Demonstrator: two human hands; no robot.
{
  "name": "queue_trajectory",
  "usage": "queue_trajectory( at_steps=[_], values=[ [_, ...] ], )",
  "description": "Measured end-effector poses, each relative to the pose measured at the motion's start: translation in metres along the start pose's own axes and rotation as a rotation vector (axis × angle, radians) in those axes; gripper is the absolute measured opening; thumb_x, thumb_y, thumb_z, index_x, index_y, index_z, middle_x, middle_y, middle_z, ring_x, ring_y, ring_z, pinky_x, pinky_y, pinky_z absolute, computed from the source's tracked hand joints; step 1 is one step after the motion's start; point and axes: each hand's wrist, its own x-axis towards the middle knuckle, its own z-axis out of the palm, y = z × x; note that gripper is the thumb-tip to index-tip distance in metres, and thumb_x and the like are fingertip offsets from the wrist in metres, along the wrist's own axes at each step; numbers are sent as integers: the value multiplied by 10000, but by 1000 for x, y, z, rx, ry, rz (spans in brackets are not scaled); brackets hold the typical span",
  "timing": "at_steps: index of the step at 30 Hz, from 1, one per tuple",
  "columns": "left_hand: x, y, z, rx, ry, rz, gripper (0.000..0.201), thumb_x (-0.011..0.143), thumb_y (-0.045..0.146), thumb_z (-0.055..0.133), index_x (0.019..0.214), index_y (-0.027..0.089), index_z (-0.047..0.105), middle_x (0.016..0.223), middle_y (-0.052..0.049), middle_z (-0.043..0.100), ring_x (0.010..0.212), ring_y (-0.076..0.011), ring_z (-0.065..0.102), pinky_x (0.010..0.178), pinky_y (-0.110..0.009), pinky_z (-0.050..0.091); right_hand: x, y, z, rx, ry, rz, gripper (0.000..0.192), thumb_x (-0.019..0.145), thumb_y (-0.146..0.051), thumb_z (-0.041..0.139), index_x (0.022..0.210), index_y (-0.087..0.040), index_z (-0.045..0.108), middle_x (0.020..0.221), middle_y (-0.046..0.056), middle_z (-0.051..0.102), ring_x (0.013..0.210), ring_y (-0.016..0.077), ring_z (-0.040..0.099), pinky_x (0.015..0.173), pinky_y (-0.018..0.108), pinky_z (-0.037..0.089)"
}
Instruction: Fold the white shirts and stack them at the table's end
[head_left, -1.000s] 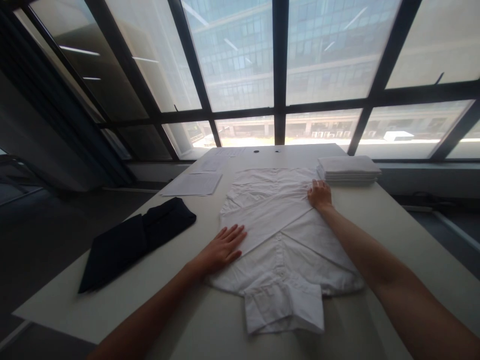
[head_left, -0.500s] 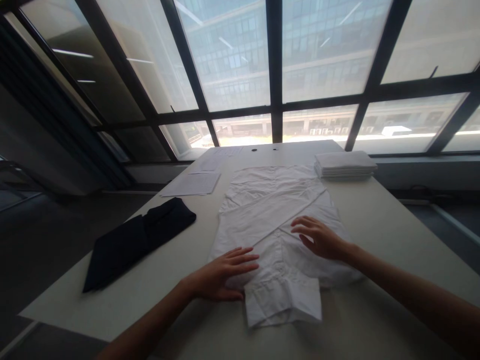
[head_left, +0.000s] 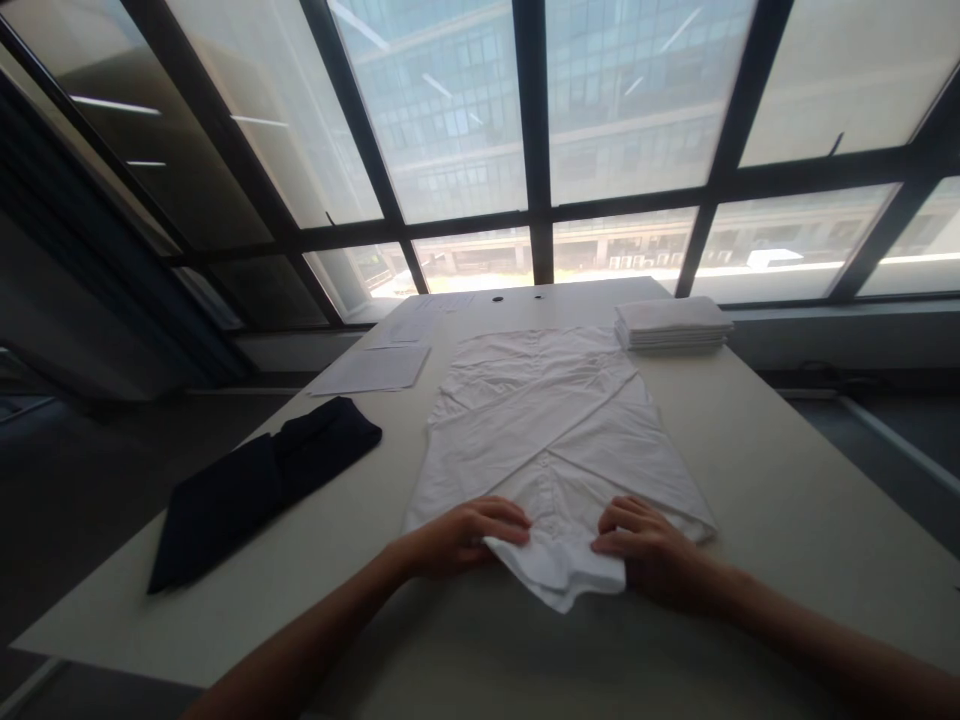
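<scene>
A white button-up shirt [head_left: 517, 420] lies on the white table with its sleeves folded across the body and its collar end nearest me. My left hand [head_left: 472, 535] is closed on the left side of the collar. On the collar's right side, my right hand [head_left: 652, 550] also grips the cloth, its fingers curled over the top. Between the hands, the collar [head_left: 559, 570] is lifted a little and bends in the middle. The thumbs are partly hidden by the fabric and fingers.
Left of the shirt lies a folded dark garment [head_left: 262, 485] on the table [head_left: 780, 480]. Paper sheets [head_left: 371, 370] rest at the back left. At the back right stands a stack of folded white cloths [head_left: 671, 325]. Large windows rise beyond the far edge.
Both hands have come to the collar and taken hold of it; the right moved toward me from above the shirt. The collar's near edge has lifted. The view has shifted slightly.
</scene>
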Motion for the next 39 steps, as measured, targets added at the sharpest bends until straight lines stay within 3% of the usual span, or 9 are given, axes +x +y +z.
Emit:
queue_trajectory(
  at_steps=[3, 7, 11, 18, 23, 26, 29, 33, 39],
  values=[
    [4, -10, 4, -129, 153, -142, 433, 1013, 503, 507, 1085, 166, 769, 1031, -106, 720, 936, -227, 675, 855, -327, 522, 3, 3, 6, 59, 110, 133, 298, 1015, -261, 490, 751, -205, 617, 799, 40, 617, 787, 182, 554, 792, 331, 439],
    [9, -21, 12, -157, 348, -357, 434, 945, 536, 592, 883, 125, 716, 748, -18, 643, 686, -157, 577, 647, -249, 450, 8, 10, 13, 30, 197, 367, 416, 1024, -356, 475, 638, -207, 514, 682, 12, 554, 691, 172, 513, 678, 295, 394],
    [11, -21, 15, -79, 471, -461, 399, 885, 436, 661, 1146, 133, 652, 699, 43, 574, 619, -118, 483, 593, -224, 374, 11, 16, 21, -115, 214, 515, 379, 971, -373, 539, 630, -208, 512, 666, 13, 555, 664, 176, 501, 650, 291, 361],
    [1, -15, 18, 76, 302, -504, 820, 868, 312, 664, 1583, 188, 283, 603, 118, 430, 556, -113, 406, 561, -225, 308, 13, 18, 20, -207, 190, 582, 295, 957, -361, 595, 708, -203, 600, 715, 28, 624, 712, 206, 563, 702, 311, 387],
    [-3, -8, 14, 311, 351, -451, 824, 866, 346, 694, 1583, 209, 312, 947, -25, 648, 856, -201, 610, 806, -331, 505, 13, 8, 13, -353, 207, 522, 209, 964, -333, 598, 807, -198, 623, 799, 53, 646, 764, 230, 584, 745, 354, 424],
    [10, 9, 16, 503, 418, -300, 619, 925, 299, 619, 1514, 219, 444, 1345, -136, 580, 1245, -298, 532, 1085, -476, 423, 22, -8, 11, -388, 242, 384, 189, 1000, -250, 486, 968, -180, 659, 968, 111, 672, 898, 260, 602, 821, 401, 465],
    [38, 20, 31, 573, 320, -132, 536, 1001, 223, 459, 1535, 212, 413, 1517, -125, 486, 1402, -282, 434, 1182, -476, 344, 41, -24, 20, -342, 240, 261, 393, 969, -134, 401, 1308, -158, 599, 1253, 162, 642, 1157, 290, 571, 980, 456, 475],
    [74, -2, 58, 604, 157, -23, 600, 991, 282, 506, 1550, 105, 378, 1568, -187, 425, 1495, -314, 316, 1248, -507, 230, 63, -22, 47, -352, 137, 233, 668, 867, -41, 373, 1534, -64, 397, 1548, 193, 448, 1454, 301, 361, 1179, 494, 356],
    [77, -26, 60, 602, 68, -47, 705, 1022, 386, 469, 1624, 145, 194, 1660, -148, 256, 1553, -280, 175, 1266, -495, 134, 50, 5, 51, -357, -71, 263, 631, 1016, -289, 398, 1596, -69, 283, 1658, 148, 255, 1542, 257, 200, 1247, 459, 254]
  ],
)
